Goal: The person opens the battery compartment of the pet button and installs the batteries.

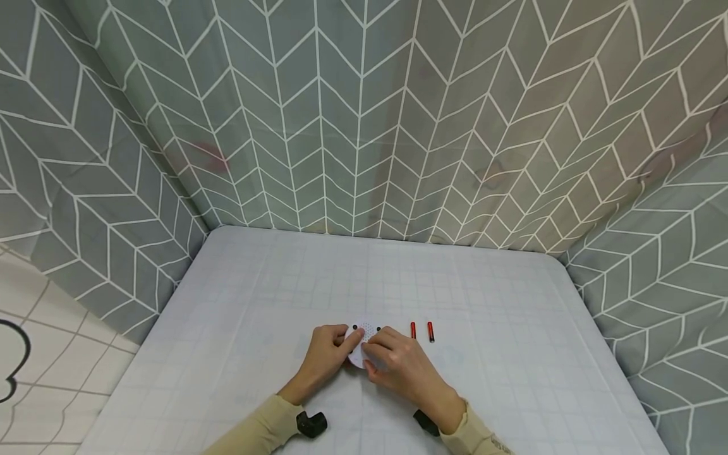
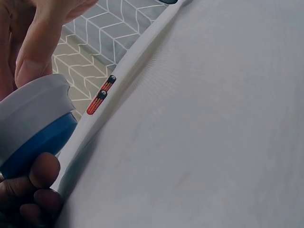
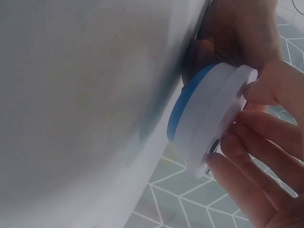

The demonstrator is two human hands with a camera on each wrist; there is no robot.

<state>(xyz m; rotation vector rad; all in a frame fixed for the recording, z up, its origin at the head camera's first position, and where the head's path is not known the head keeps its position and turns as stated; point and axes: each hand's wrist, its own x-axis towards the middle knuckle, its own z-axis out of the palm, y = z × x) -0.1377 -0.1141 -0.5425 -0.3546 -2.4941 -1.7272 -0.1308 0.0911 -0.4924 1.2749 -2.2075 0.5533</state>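
Note:
A round white-and-blue device [image 1: 368, 328] is held just above the table between both hands; its white face has small perforations and dark round feet. My left hand [image 1: 325, 354] grips its left side, thumb on the white face and fingers underneath. The fingertips of my right hand [image 1: 400, 363] are bent against the same face, the thumb close to them. In the right wrist view, the device [image 3: 209, 109] stands tilted, showing its blue underside. Right of the hands lie two red batteries [image 1: 430, 332] with black ends, apart from each other. Whatever lies beneath the right fingertips is hidden.
A white cloth covers the table [image 1: 256, 278]. Grey curtains [image 1: 341, 126] with a white chevron pattern surround its back and sides. Dark wrist-camera mounts [image 1: 311, 424] sit by both cuffs. A white tiled-pattern surface [image 1: 51, 354] shows at lower left.

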